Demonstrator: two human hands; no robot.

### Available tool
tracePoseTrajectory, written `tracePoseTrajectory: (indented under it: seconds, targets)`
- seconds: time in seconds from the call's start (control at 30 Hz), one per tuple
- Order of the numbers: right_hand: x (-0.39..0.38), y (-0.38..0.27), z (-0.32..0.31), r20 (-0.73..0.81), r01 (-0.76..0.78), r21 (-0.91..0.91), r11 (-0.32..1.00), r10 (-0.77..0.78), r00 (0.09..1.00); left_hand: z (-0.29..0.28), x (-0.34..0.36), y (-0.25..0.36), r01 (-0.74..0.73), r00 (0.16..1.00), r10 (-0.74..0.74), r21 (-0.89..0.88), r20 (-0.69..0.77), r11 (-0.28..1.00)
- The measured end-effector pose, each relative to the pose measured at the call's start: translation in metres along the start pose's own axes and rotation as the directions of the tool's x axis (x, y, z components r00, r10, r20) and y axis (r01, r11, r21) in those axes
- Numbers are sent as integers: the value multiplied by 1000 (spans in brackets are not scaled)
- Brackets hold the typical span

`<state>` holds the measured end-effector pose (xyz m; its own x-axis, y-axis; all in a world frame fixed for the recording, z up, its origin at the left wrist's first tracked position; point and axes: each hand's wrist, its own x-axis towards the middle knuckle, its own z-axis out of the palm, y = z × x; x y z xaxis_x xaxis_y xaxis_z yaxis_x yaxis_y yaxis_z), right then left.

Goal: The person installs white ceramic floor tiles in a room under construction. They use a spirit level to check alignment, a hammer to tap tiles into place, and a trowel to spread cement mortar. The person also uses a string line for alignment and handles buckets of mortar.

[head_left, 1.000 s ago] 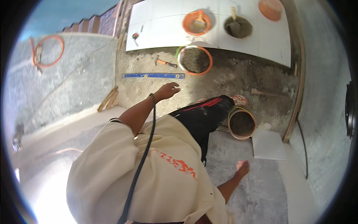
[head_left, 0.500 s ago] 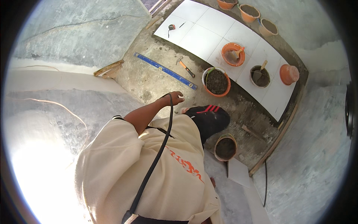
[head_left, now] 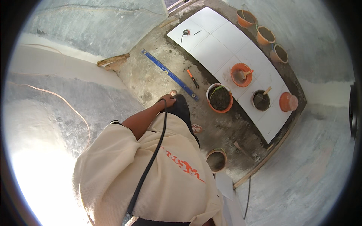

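My left hand (head_left: 168, 101) rests at the dark trouser leg (head_left: 180, 109), its fingers loosely bent with nothing visible in them. The black cable (head_left: 152, 164) hangs in front of my shirt, its upper end crossing the hand. My right hand is out of sight. Ahead of the left hand, a blue spirit level (head_left: 169, 74) lies on the rough concrete floor. Beside it is a claw hammer (head_left: 193, 78) with an orange and black handle. A bucket of dark mortar (head_left: 219, 98) stands to the right of the hammer, a green-handled tool at its rim.
White floor tiles (head_left: 211, 49) hold a tape measure (head_left: 186, 32), a pencil (head_left: 197, 32), an orange basin (head_left: 241, 74), a mortar pail (head_left: 260, 100) and an upturned orange bucket (head_left: 288, 102). Filled buckets (head_left: 266, 35) line the right wall. Another bucket (head_left: 216, 161) stands near my legs.
My left hand has come down from in front of me onto the leg. My feet have shifted in a step, and the view has turned, moving the floor items within it.
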<state>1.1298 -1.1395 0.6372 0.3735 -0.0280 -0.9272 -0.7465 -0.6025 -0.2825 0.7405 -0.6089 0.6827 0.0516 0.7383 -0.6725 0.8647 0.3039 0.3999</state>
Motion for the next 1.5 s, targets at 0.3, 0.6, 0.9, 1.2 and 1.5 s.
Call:
tracePoseTrajectory:
  seconds: [0.3,0.6,0.9,1.2,1.5]
  targets:
    - [-26,-127,152,164,255,-295,921,-215,963,-60,-3,-65,81,997,-82,-84,-1,993]
    - [-82,-221,478,453,526,-692,494,-270,850,-44,36,-120,71,983,-133,-407,-126,911]
    - [103,-136,765,748,707,-632,-317,-12,663,56,128,-148,267,823,-549,-952,144,152]
    - [317,-25,959,885,590,-393,-706,-117,450,143,197,-160,201,843,-531,-967,90,155]
    - [344,-12,963,911,431,-299,-851,-120,395,125,187,-140,133,901,-433,-945,-10,300]
